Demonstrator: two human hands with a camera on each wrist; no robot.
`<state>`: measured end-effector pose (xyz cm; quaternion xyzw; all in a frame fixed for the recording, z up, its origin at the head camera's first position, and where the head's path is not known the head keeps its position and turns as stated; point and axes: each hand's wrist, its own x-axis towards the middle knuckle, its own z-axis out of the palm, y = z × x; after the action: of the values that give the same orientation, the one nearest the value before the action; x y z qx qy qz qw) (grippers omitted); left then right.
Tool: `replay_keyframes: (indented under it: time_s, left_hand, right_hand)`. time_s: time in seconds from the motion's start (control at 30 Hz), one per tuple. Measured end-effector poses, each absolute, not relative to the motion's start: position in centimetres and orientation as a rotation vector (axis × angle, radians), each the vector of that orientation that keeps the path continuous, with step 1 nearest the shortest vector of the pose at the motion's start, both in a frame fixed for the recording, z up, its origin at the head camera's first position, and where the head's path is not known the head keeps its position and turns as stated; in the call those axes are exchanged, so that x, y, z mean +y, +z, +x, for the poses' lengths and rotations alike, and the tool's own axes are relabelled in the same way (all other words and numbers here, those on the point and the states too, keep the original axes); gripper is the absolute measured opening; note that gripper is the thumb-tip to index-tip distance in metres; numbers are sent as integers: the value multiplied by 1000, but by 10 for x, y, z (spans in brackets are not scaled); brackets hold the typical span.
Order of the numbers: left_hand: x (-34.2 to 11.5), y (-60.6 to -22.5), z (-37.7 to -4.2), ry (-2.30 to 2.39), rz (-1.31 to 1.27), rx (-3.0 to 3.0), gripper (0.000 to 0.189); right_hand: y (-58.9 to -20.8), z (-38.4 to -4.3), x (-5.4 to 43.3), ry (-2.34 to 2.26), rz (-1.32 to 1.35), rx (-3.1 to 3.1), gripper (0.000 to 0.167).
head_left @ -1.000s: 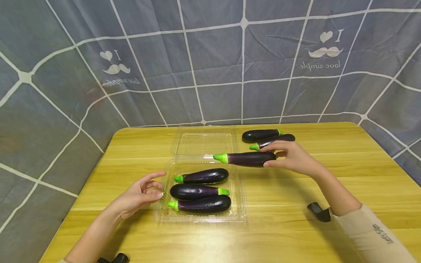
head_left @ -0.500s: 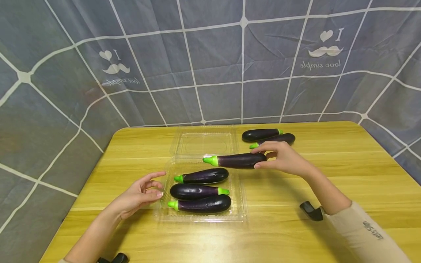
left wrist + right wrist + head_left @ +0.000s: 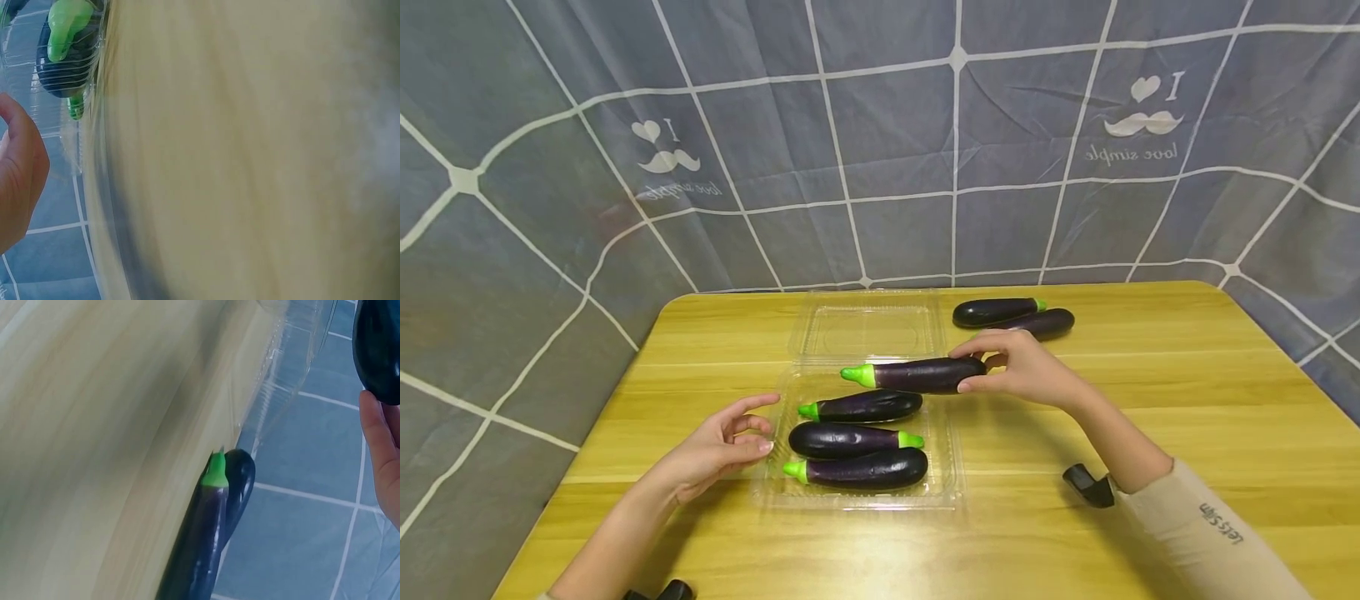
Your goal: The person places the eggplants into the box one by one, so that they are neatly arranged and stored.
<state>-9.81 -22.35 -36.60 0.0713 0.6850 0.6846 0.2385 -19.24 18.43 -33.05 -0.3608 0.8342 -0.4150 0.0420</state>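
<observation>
An eggplant (image 3: 928,375) with a green stem end pointing left is pinched at its round end by my right hand (image 3: 1022,371). It hangs over the back part of a clear plastic clamshell box (image 3: 953,467), whose lid (image 3: 868,329) lies folded back. Inside the box lie three eggplants side by side: a back one (image 3: 868,407), a middle one (image 3: 842,440) with its stem to the right, and a front one (image 3: 868,469). My left hand (image 3: 722,446) is at the box's left side, fingers loosely bent around nothing; touching or not, I cannot tell.
Two more eggplants (image 3: 997,312) lie together at the back right of the wooden table (image 3: 1037,533). A grey checked cloth (image 3: 895,150) hangs behind the table. Black straps or mounts (image 3: 1088,486) sit at both wrists.
My right hand has carried its eggplant leftward and slightly nearer, from beside the box to above its back part. The left hand and the eggplants in the box have stayed put.
</observation>
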Motion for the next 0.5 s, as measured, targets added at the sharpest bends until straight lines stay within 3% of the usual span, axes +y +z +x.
replay_keyframes:
  time_s: [0.5]
  left_hand:
    - [-225,-368,-98,1877,208,1871,65]
  right_hand:
    - [-336,-191,165,-1272,-1146,2522,36]
